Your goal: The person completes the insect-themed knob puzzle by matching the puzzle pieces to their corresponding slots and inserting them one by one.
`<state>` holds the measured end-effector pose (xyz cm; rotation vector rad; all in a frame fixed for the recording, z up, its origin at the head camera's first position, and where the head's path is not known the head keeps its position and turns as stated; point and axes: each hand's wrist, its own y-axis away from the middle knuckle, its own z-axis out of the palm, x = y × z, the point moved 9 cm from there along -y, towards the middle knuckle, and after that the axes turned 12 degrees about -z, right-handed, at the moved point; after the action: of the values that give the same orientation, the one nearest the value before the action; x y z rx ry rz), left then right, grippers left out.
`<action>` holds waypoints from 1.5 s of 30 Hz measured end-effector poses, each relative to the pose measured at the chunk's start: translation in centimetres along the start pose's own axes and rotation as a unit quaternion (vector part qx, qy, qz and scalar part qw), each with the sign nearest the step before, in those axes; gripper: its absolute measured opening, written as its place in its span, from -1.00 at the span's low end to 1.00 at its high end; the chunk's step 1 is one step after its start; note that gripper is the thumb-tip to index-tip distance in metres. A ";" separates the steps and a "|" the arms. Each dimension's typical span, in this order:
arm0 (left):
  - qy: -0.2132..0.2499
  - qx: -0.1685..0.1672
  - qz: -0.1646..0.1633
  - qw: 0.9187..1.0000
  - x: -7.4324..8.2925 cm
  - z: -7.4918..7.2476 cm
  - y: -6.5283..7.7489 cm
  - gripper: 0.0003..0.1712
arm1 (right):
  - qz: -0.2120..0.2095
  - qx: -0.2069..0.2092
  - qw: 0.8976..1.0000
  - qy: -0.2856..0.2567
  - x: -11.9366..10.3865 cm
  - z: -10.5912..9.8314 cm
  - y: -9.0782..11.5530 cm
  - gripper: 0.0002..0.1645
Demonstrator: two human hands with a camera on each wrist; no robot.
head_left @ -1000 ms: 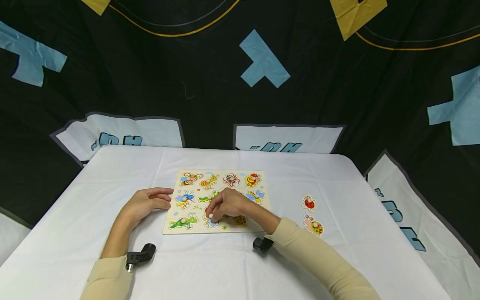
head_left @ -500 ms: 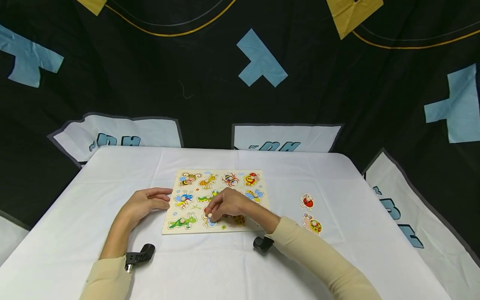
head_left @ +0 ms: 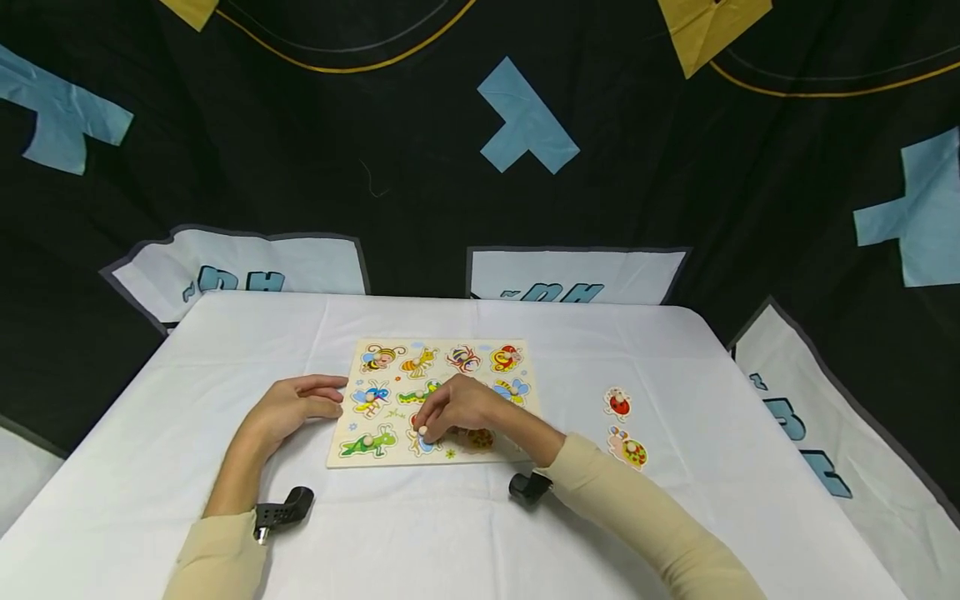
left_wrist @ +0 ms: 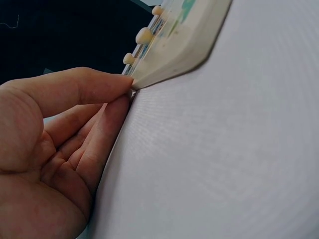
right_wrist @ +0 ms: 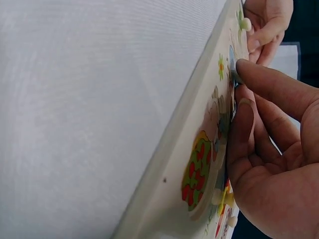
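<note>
A wooden peg puzzle board (head_left: pixel 442 464) with insect pictures lies on the white table. My right hand (head_left: pixel 461 407) reaches over its front part, thumb and fingertips pinching the knob of a blue-winged insect puzzle piece (head_left: pixel 427 447). That piece sits at its place in the front row, partly covered by the fingers; whether it lies fully flush cannot be told. My left hand (head_left: pixel 296 410) rests on the table at the board's left side, with fingertips touching the edge, as the left wrist view also shows. Beside the right hand is a printed spotted bug picture (right_wrist: pixel 197 172) on the board.
Two loose pieces lie on the table right of the board: a red ladybug piece (head_left: pixel 618 405) and a spotted snail-like piece (head_left: pixel 627 450). Several knobbed pieces, such as the green grasshopper (head_left: pixel 368 442), sit in the board. A dark curtain (head_left: pixel 420 208) hangs behind the table.
</note>
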<state>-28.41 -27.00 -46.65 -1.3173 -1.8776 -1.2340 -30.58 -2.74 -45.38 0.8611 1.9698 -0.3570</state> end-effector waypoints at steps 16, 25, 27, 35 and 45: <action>-0.004 0.005 -0.001 1.000 -0.1 0.1 -0.1 -0.29 | 0.015 -0.010 0.999 -0.030 0.5 -3.1 1.6 -0.79; -0.002 0.004 -0.005 1.000 -0.1 0.1 -0.1 -0.29 | 0.050 0.017 0.998 -0.024 1.7 -6.6 3.4 -0.77; -0.001 0.005 -0.008 1.000 -0.1 0.1 -0.1 -0.29 | 0.055 0.024 0.998 -0.022 2.0 -7.4 3.8 -0.76; 0.003 0.002 -0.005 1.000 0.2 0.1 -0.2 -0.29 | 0.056 0.051 0.997 -0.007 2.8 -10.5 5.7 -0.68; -0.007 -0.004 -0.005 1.000 0.0 -0.1 -0.2 -0.27 | 0.057 0.066 0.996 -0.013 4.7 -13.1 8.7 -0.64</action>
<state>-28.59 -27.07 -46.65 -1.3253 -1.8942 -1.2407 -34.47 12.73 -41.65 1.0440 1.8791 -0.4335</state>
